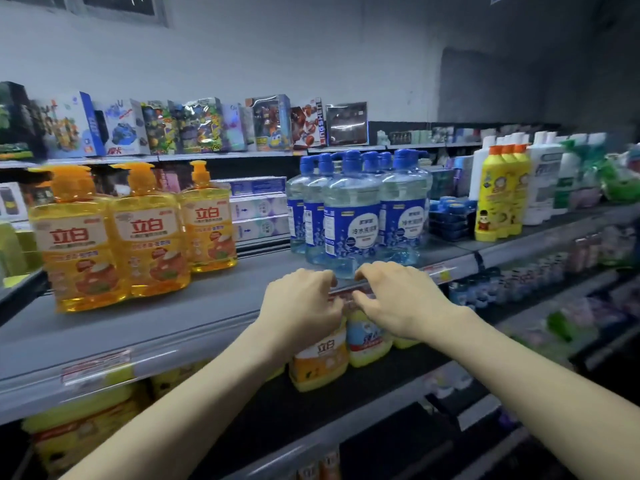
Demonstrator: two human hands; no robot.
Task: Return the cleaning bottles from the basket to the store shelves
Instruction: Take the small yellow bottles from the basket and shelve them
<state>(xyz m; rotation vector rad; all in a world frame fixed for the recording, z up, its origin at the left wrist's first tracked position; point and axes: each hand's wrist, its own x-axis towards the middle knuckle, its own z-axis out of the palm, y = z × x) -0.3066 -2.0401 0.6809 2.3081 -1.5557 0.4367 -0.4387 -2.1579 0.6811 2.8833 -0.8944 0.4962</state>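
Head view: both arms reach out to the middle shelf [207, 306]. Left hand [301, 303] and right hand [398, 299] sit close together at its front lip, knuckles up, fingers curled over the price strip [346, 296].

Grip: cannot tell for either. The palms face away, and whether the fingers clasp anything is hidden.

Fingertips lie just beside the base of the front blue-capped bottle [349, 223]. It stands upright at the shelf edge, ahead of its cluster, label outward, likely so shoppers can read it. Touching or not: unclear.

Yellow pump bottles [114, 237] stand in a row to the left, well apart.

Under the hands, on the lower shelf: an orange-labelled bottle [318, 360] and a pale yellow bottle [369, 337], tops hidden by the hands.

Basket not in view.

Judgement: either squaring up the blue-capped bottle, or handling the bottle tops below.
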